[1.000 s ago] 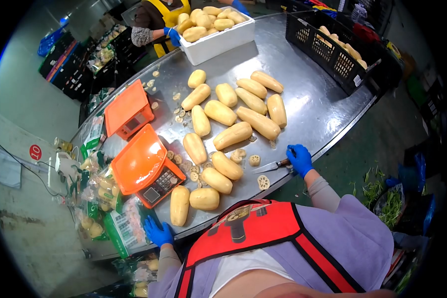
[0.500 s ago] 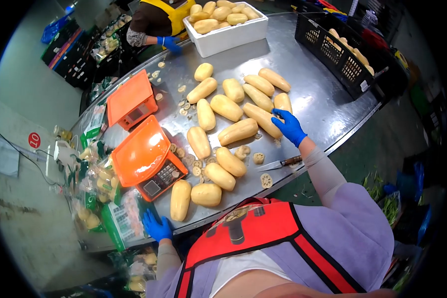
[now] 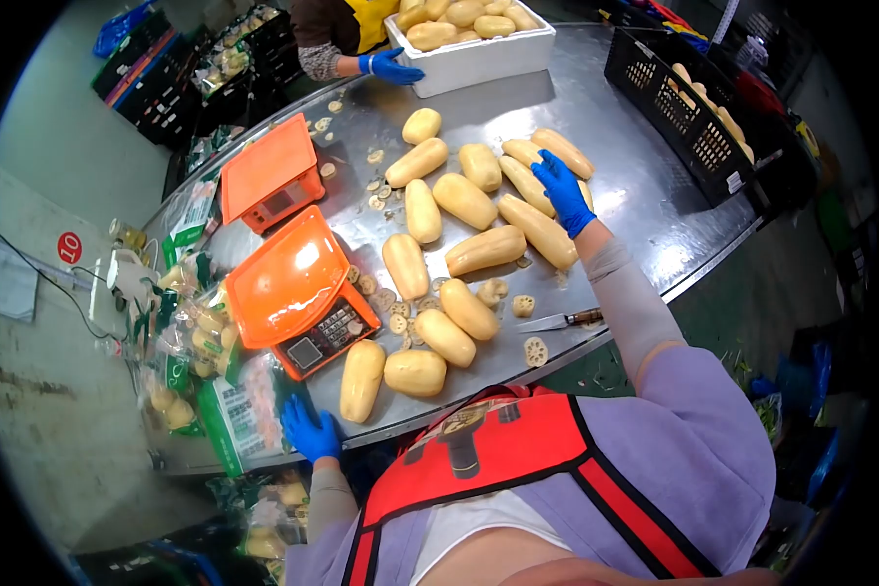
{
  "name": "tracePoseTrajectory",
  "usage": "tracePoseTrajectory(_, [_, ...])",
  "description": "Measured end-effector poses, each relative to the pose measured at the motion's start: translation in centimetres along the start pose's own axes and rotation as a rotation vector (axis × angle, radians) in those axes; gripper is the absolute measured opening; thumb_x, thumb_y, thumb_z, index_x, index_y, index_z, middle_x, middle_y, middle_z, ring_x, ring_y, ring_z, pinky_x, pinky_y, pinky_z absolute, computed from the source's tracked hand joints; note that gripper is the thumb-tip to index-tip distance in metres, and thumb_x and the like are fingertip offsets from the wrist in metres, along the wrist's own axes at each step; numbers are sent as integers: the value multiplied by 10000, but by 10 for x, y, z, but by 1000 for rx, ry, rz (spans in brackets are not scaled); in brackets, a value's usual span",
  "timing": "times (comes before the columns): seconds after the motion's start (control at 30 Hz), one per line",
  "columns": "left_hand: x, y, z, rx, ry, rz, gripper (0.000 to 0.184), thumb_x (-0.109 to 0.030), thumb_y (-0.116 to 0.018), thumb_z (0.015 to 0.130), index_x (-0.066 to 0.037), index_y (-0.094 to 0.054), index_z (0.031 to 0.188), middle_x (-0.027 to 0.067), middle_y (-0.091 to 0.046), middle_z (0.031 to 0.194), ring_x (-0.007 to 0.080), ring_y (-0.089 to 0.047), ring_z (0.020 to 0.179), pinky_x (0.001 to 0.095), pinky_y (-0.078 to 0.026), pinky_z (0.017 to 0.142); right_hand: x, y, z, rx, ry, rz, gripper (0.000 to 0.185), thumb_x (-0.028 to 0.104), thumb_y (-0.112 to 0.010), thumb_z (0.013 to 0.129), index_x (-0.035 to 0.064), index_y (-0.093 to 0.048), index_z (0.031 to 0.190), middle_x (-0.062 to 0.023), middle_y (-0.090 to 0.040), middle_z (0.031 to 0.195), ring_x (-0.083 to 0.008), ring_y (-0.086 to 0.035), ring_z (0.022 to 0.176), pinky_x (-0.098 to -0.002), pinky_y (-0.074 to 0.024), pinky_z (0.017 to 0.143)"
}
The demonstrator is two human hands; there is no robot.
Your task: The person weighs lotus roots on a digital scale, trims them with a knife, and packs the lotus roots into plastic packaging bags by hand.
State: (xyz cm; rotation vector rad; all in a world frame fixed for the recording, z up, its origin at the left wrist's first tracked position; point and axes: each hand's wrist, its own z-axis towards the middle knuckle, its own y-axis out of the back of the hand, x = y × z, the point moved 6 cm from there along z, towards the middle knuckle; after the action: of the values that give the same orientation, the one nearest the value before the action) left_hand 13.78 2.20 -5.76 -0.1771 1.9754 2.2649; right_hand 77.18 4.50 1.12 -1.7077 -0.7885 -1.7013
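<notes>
From beside the knife (image 3: 564, 319), the right hand (image 3: 564, 193) has been moved to lotus roots (image 3: 539, 232) beyond it, now within reach; whether one is gripped cannot be told. Left of the knife, the left hand (image 3: 310, 432) is spread, its grip empty.

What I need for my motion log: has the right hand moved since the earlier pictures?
Yes: the right hand has moved from beside the knife, away from the near edge of the metal table, to the lotus roots.

Sixteen whole lotus roots (image 3: 465, 201) loose on the bench (image 3: 623, 103)
Alongside: two orange scales (image 3: 288, 278), one knife (image 3: 586, 316), one white box (image 3: 479, 68), one black crate (image 3: 689, 133).
</notes>
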Motion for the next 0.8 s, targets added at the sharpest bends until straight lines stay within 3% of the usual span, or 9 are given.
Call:
tracePoseTrajectory(0.17, [-2,-2,2,23,-5,-12,731,-299,-616,728,-146,-333,1385,162,-325,1404,391,-294,1277,483,-217,1057,-18,4,-28,36,-40,-4,551,293,-586,864,12,-415,1306,-115,-451,1297,-202,-411,1196,-297,-317,1004])
tracePoseTrajectory(0.37, [-3,3,0,10,-8,17,747,-278,-613,738,-156,-296,1403,158,-311,1414,402,-281,1283,487,-222,1054,-26,30,-61,-81,-72,-38,554,300,-595,859,-7,-429,1289,-117,-482,1262,-195,-456,1145,-291,-352,975])
tracePoseTrajectory(0.43, [-3,4,0,14,-2,-8,746,-280,-611,739,-156,-295,1403,157,-312,1414,400,-280,1285,493,-221,1052,-21,35,-80,-139,-178,-54,548,290,-606,855,-11,-436,1281,-115,-498,1240,-189,-472,1124,-288,-363,964])
tracePoseTrajectory(0.63, [0,1,-1,-2,-6,8,738,-305,-596,745,-145,-296,1400,168,-316,1409,390,-280,1288,506,-222,1045,-26,46,-125,-131,-74,-54,529,249,-617,849,8,-443,1287,-111,-502,1240,-183,-464,1128,-296,-361,959])
tracePoseTrajectory(0.7, [3,-1,0,-3,-28,-27,743,-317,-591,748,-136,-290,1403,175,-309,1413,390,-278,1289,502,-218,1048,-27,44,-139,-108,-162,-112,557,403,-583,840,157,-443,1319,-58,-486,1264,-197,-418,1187,-397,-335,949])
tracePoseTrajectory(0.8, [4,-3,-1,-4,-16,-3,741,-317,-584,752,-129,-287,1404,178,-306,1415,366,-277,1297,478,-220,1056,-30,37,-154,-84,-118,-124,545,398,-586,837,162,-455,1310,-58,-496,1248,-193,-438,1158,-396,-357,919])
